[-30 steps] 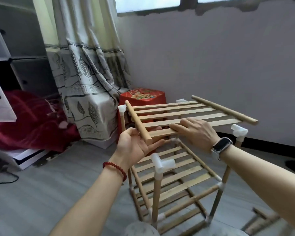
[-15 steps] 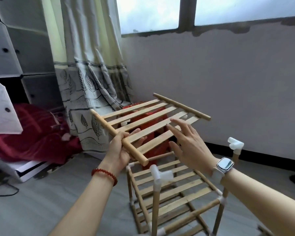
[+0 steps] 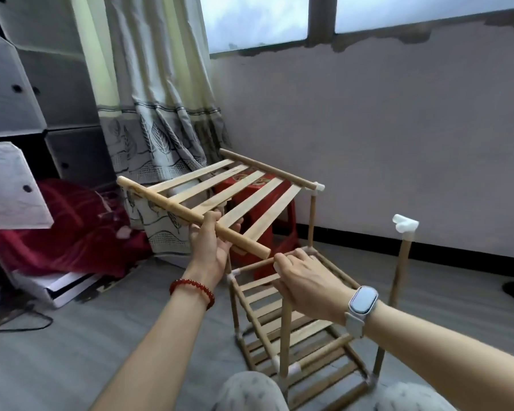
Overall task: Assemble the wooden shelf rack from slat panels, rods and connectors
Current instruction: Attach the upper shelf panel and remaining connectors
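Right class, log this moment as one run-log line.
left hand: grips slat panel rail | right hand: rests on rack | panel: tilted, unseated
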Available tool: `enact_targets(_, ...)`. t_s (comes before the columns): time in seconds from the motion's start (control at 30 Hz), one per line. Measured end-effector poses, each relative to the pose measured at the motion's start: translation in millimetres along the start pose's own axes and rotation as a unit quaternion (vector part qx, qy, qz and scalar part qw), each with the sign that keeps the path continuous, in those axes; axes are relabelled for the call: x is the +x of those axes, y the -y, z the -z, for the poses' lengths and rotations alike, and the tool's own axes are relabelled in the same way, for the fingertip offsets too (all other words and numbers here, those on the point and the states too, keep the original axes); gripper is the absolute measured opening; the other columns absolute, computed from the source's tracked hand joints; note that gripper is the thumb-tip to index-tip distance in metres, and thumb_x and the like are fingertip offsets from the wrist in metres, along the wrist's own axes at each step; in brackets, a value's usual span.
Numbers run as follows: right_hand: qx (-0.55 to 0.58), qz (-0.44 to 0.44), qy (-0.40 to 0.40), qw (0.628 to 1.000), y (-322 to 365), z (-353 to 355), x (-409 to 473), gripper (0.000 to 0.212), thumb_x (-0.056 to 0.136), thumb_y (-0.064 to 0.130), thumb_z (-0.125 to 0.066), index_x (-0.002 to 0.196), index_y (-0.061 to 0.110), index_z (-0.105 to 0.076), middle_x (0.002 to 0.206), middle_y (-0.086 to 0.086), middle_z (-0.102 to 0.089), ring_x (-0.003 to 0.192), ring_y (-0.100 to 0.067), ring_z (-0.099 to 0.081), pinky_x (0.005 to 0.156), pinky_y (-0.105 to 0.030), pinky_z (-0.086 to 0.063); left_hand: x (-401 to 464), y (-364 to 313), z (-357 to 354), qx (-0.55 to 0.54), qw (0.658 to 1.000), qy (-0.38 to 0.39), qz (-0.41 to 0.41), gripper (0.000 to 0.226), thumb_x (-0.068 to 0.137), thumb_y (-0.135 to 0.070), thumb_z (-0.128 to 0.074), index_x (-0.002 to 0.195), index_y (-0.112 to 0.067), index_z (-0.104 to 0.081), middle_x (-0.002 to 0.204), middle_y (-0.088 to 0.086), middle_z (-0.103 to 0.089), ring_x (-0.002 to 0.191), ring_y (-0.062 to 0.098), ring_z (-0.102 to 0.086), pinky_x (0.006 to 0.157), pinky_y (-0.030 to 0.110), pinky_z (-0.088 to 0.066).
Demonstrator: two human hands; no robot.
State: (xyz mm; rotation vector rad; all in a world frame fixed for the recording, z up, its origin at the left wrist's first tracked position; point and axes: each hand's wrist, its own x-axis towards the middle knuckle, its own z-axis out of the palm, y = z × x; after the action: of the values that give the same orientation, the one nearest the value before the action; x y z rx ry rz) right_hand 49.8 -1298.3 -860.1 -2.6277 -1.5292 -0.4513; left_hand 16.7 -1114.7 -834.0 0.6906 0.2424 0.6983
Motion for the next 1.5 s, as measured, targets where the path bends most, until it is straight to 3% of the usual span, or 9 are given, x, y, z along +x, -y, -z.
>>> enact_targets(0.13, 0.014, 0.025, 0.009, 1.0, -42, -1, -19, 0.028, 0.097, 0.032, -0.04, 0.12, 0.016, -0.043, 0.118, 0.001, -0.052, 0.119, -0.019, -0.034, 0.094, -0.037, -0.036, -6, 9, -6, 0.01, 1.0, 0.013, -0.005, 0.05, 0.086, -0.005, -0.059, 0.133, -0.002, -0.04, 0.133, 0.023, -0.048, 0.117, 0.041, -0.054, 0.064, 0.032, -0.057)
enact_targets(0.33, 0.022, -0.079, 0.022, 0.996, -120, -1, -59, 0.044, 0.097, 0.022, -0.045, 0.14, 0.021, -0.033, 0.135, 0.007, -0.046, 0.139, -0.014, -0.016, 0.102, -0.032, -0.03, -21, 45, -38, -0.021, 0.998, 0.062, 0.017, 0.026, 0.085, -0.004, -0.061, 0.107, -0.01, -0.047, 0.113, 0.013, -0.05, 0.106, 0.036, -0.06, 0.075, 0.037, -0.057)
enact_targets(0.47, 0.013, -0.14, -0.025, 0.99, -156, -4, -87, 0.052, 0.097, 0.02, -0.046, 0.146, 0.024, -0.028, 0.14, 0.007, -0.045, 0.14, -0.013, -0.023, 0.103, -0.028, -0.029, -33, 84, -64, -0.034, 0.993, 0.085, 0.081, 0.039, 0.087, -0.008, -0.061, 0.123, -0.011, -0.045, 0.123, 0.014, -0.051, 0.111, 0.035, -0.058, 0.084, 0.042, -0.055)
enact_targets(0.67, 0.094, -0.208, -0.117, 0.967, -185, -3, -117, 0.058, 0.092, 0.008, -0.053, 0.145, 0.016, -0.031, 0.153, 0.002, -0.028, 0.146, -0.016, -0.008, 0.118, -0.037, -0.01, -49, 146, -104, -0.042, 0.985, 0.092, 0.139, 0.011, 0.089, -0.004, -0.059, 0.094, -0.01, -0.051, 0.1, 0.008, -0.051, 0.112, 0.036, -0.056, 0.082, 0.038, -0.055)
enact_targets(0.8, 0.353, -0.355, -0.192, 0.844, -188, -8, -124, 0.048, 0.097, 0.02, -0.048, 0.143, 0.013, -0.036, 0.149, -0.004, -0.031, 0.135, -0.021, -0.034, 0.112, -0.036, -0.03, -54, 183, -119, -0.036, 0.981, 0.079, 0.171, 0.02, 0.092, -0.009, -0.057, 0.108, -0.012, -0.046, 0.114, 0.003, -0.047, 0.095, 0.027, -0.064, 0.079, 0.035, -0.057)
enact_targets(0.9, 0.517, -0.431, -0.194, 0.714, -188, -7, -113, 0.04, 0.098, 0.034, -0.044, 0.136, 0.02, -0.043, 0.124, -0.005, -0.054, 0.099, -0.02, -0.06, 0.074, -0.028, -0.051, -58, 201, -125, -0.022, 0.982, 0.077, 0.174, 0.031, 0.096, -0.012, -0.05, 0.126, -0.013, -0.044, 0.117, -0.006, -0.049, 0.083, 0.02, -0.071, 0.081, 0.033, -0.057)
enact_targets(1.03, 0.533, -0.421, -0.214, 0.702, -189, -15, -100, 0.02, 0.099, 0.028, -0.042, 0.117, 0.022, -0.047, 0.102, -0.002, -0.057, 0.072, -0.015, -0.063, 0.049, -0.014, -0.044, -60, 205, -126, 0.031, 0.99, 0.085, 0.108, 0.034, 0.095, -0.006, -0.044, 0.122, -0.026, -0.048, 0.115, -0.019, -0.054, 0.084, 0.021, -0.072, 0.063, 0.029, -0.058)
enact_targets(1.23, 0.555, -0.416, -0.249, 0.676, -195, -24, -92, 0.016, 0.1, 0.024, -0.035, 0.097, 0.02, -0.05, 0.09, -0.002, -0.048, 0.066, -0.014, -0.052, 0.058, -0.025, -0.05, -49, 182, -133, 0.029, 0.996, 0.083, 0.015, 0.023, 0.096, -0.009, -0.046, 0.105, -0.029, -0.052, 0.121, -0.011, -0.057, 0.087, 0.022, -0.072, 0.072, 0.03, -0.058)
enact_targets(1.5, 0.553, -0.419, -0.257, 0.673, -190, -26, -92, 0.017, 0.101, 0.031, -0.034, 0.096, 0.022, -0.048, 0.088, 0.0, -0.049, 0.069, -0.011, -0.051, 0.065, -0.029, -0.051, -45, 206, -152, -0.081, 0.988, -0.017, 0.132, 0.034, 0.093, -0.005, -0.048, 0.124, -0.018, -0.044, 0.118, -0.001, -0.057, 0.09, 0.028, -0.07, 0.083, 0.042, -0.057)
